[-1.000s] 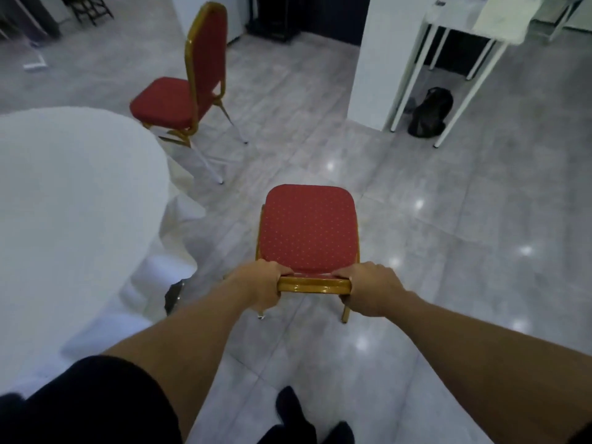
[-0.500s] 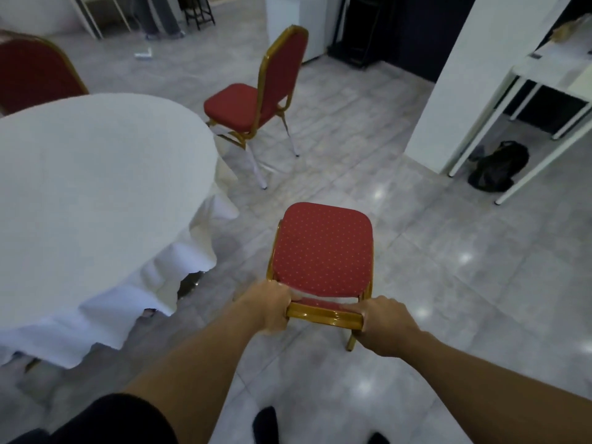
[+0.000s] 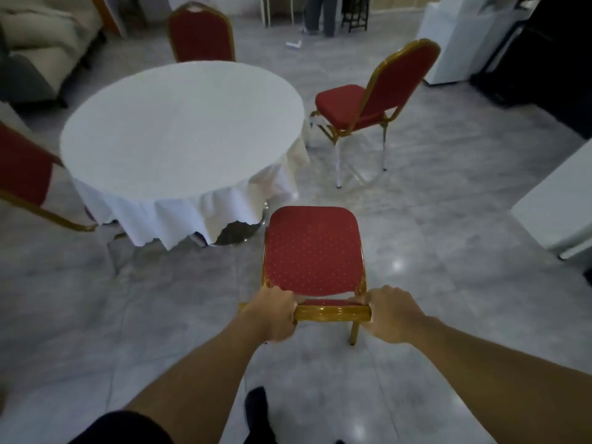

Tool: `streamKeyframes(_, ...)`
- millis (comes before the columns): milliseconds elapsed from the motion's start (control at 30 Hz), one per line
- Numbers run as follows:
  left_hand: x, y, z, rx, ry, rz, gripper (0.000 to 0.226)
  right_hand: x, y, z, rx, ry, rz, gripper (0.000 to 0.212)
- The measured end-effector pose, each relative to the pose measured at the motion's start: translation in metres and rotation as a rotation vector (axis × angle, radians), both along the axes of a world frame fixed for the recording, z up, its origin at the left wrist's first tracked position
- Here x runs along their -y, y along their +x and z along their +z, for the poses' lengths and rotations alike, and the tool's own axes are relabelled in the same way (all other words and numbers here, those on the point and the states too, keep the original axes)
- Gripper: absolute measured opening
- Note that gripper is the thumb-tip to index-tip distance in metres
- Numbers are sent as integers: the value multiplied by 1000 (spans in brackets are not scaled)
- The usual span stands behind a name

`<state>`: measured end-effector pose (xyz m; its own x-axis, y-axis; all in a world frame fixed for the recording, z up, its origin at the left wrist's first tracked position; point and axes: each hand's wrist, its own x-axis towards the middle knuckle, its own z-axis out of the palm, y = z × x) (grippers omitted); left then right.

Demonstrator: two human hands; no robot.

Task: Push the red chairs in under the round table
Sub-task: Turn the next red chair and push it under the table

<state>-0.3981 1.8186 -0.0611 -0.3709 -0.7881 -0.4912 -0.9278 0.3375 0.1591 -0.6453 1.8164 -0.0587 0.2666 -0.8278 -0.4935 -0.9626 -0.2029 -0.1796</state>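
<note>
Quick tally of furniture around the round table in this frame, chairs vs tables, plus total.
Red chairs: 4: held chair, right chair, far chair, left-edge chair
Round table, white cloth: 1
Total: 5
Left hand and right hand both grip the held chair's backrest top.

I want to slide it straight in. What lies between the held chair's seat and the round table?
In the head view, only bare grey floor separates the held chair from the round table; the white tablecloth's hem hangs near the seat's front.
</note>
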Motion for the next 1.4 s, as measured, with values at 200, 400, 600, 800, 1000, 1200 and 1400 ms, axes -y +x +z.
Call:
streamKeyframes(200,-42,-2,-7,-87,-47,165,37,15,-2,0,-21,26,156,44)
streamKeyframes(400,-62,-5,-1,-168,-70,273,36,38,6,2,-26,58,302,47)
streamKeyframes(600,-34,9,-4,-258,86,420,64,76,20,-6,-30,75,346,37)
streamKeyframes(800,22,28,-7,-305,59,486,48,142,42,-8,-25,49,396,50)
streamKeyframes(1000,88,51,-5,-320,43,525,44,214,70,-13,-47,57,437,49)
streamKeyframes(1200,152,73,-7,-322,82,547,45,282,96,-12,-54,34,448,58)
streamKeyframes(1400,177,82,-10,-310,149,556,48,313,101,-14,-3,46,500,58)
